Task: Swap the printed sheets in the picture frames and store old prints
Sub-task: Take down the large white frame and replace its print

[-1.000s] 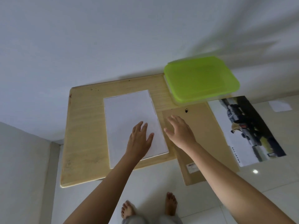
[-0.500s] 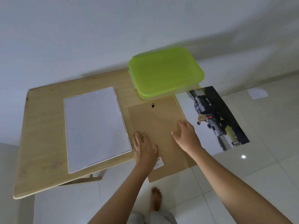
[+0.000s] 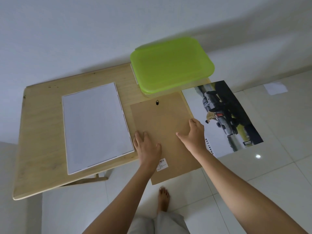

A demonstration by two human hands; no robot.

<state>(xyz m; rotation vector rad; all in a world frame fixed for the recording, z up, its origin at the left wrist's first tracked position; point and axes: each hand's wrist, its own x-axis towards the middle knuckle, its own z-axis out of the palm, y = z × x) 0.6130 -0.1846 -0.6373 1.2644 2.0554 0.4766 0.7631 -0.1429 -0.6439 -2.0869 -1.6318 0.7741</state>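
Under both hands (image 3: 148,147): brown backing board (image 3: 162,119).

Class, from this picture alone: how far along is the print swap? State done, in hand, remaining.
Done: backing board is off the white frame, which shows a blank sheet. In hand: left hand and right hand rest on the board. Left: likely refit it, then store the car print in the shut green-lidded box.

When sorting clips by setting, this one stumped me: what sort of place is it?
Likely a room in a home: a small wooden table against a plain white wall, glossy white floor tiles, and the person's bare foot.
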